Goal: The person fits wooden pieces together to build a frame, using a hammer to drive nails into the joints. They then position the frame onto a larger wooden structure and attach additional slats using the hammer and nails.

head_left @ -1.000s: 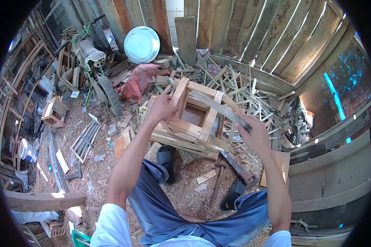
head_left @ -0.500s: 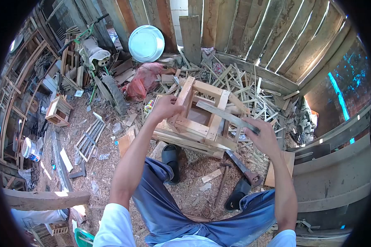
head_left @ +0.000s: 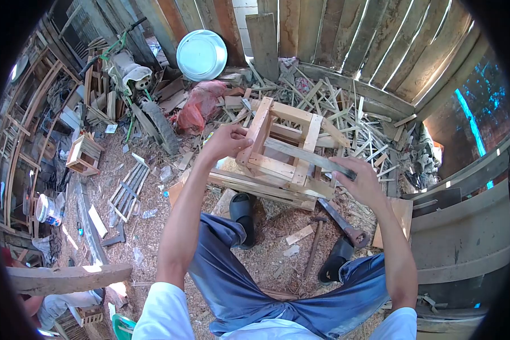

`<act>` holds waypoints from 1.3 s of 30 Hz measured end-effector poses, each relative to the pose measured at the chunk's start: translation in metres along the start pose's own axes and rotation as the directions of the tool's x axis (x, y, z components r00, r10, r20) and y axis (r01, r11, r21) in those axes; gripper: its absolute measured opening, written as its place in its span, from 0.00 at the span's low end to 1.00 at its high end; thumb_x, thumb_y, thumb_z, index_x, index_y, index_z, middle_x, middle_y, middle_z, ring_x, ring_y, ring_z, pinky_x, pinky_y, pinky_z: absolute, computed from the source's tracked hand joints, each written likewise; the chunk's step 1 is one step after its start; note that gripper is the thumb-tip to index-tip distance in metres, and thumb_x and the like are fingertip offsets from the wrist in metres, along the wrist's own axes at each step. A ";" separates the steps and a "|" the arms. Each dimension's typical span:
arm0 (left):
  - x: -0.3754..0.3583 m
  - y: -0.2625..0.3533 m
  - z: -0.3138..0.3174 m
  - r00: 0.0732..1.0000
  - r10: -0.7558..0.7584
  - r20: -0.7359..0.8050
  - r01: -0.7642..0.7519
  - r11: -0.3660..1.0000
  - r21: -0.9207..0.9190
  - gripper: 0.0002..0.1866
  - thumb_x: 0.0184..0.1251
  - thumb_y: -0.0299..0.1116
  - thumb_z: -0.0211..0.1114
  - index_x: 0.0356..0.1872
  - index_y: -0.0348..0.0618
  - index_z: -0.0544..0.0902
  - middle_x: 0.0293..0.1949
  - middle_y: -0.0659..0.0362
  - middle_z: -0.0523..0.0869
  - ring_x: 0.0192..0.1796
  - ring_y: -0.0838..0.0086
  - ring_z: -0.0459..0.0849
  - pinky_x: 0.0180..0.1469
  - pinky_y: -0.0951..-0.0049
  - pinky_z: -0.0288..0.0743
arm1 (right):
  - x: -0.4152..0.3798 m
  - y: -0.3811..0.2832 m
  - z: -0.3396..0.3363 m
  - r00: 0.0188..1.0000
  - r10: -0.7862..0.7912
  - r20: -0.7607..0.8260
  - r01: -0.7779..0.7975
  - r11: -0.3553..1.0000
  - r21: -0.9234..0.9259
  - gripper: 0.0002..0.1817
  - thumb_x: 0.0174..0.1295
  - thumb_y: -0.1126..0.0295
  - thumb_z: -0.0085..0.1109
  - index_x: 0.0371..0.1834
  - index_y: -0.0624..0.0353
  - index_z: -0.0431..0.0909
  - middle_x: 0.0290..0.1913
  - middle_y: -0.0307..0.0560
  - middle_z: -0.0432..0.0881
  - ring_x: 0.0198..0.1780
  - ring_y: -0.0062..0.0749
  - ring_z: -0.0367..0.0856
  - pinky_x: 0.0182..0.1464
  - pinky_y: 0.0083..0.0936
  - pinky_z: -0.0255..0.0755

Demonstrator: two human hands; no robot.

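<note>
A small open frame of pale wood (head_left: 272, 165) rests on a low stack of planks (head_left: 260, 192) in front of me. My left hand (head_left: 228, 143) grips the frame's left upright, fingers bent round it. In my right hand (head_left: 360, 180) is the right end of a flat strip with a dark end (head_left: 309, 155). The strip lies slantwise across the frame's upper side, its far end over the opening. Below the frame, a handsaw (head_left: 343, 222) and a hammer (head_left: 316, 241) lie on the ground by my right foot.
Wood offcuts (head_left: 345, 113) pile up behind the frame, near a red plastic bag (head_left: 201, 105) and a pale blue basin (head_left: 202, 55). A bicycle (head_left: 136, 85) stands back left. Slatted pieces (head_left: 129, 190) lie left. Part of another person (head_left: 68, 300) shows lower left.
The view has shifted slightly. The frame has tilted a little, and the strip's far end sits lower and further left against it. Both hands keep their hold. More of the other person shows at lower left.
</note>
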State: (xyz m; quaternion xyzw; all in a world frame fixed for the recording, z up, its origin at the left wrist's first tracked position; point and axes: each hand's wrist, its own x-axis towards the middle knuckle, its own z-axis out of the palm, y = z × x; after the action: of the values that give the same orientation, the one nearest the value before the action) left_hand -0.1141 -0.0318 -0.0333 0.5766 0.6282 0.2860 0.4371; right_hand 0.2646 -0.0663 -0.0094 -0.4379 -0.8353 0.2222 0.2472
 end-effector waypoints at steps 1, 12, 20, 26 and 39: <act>-0.004 0.004 -0.002 0.994 -0.081 0.069 0.082 0.997 -0.010 0.22 0.60 0.32 0.73 0.53 0.31 0.81 0.42 0.53 0.88 0.42 0.74 0.86 0.44 0.72 0.80 | 0.000 0.001 0.001 1.000 0.014 0.016 -0.014 1.000 0.022 0.19 0.61 0.65 0.64 0.56 0.55 0.82 0.46 0.53 0.84 0.49 0.50 0.82 0.52 0.38 0.74; -0.008 0.000 -0.004 0.980 -0.018 0.196 0.033 0.997 -0.073 0.23 0.63 0.34 0.71 0.56 0.31 0.80 0.46 0.56 0.86 0.50 0.76 0.82 0.54 0.76 0.73 | 0.007 -0.003 0.007 0.994 0.075 0.076 -0.079 0.995 0.055 0.19 0.59 0.65 0.65 0.54 0.56 0.83 0.50 0.51 0.84 0.53 0.50 0.81 0.57 0.38 0.73; -0.003 -0.007 0.000 0.981 -0.091 0.172 0.129 0.967 -0.221 0.23 0.63 0.35 0.70 0.56 0.30 0.80 0.44 0.59 0.86 0.44 0.79 0.80 0.51 0.77 0.71 | 0.008 0.012 0.030 0.998 0.004 0.059 -0.010 0.994 0.106 0.20 0.60 0.65 0.65 0.57 0.53 0.82 0.50 0.55 0.84 0.53 0.50 0.81 0.57 0.39 0.73; -0.004 -0.005 0.000 0.983 -0.047 0.177 0.085 0.973 -0.215 0.24 0.63 0.35 0.70 0.56 0.29 0.80 0.43 0.59 0.86 0.44 0.79 0.81 0.51 0.77 0.71 | 0.007 0.025 0.044 1.000 -0.010 0.021 0.006 0.987 0.159 0.20 0.61 0.65 0.65 0.58 0.53 0.81 0.48 0.55 0.84 0.52 0.50 0.82 0.57 0.38 0.73; -0.008 -0.001 0.001 0.986 -0.059 0.153 0.094 0.968 -0.234 0.22 0.63 0.36 0.70 0.54 0.30 0.82 0.42 0.59 0.87 0.44 0.80 0.80 0.51 0.79 0.70 | 0.010 0.025 0.044 0.999 -0.020 0.043 0.015 0.994 0.109 0.21 0.61 0.66 0.64 0.58 0.57 0.81 0.51 0.53 0.84 0.52 0.46 0.82 0.58 0.34 0.72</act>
State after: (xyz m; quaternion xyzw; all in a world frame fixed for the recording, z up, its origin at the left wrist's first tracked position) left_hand -0.1135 -0.0394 -0.0327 0.5138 0.5775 0.3001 0.5590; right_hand 0.2484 -0.0515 -0.0563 -0.4113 -0.8311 0.2748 0.2542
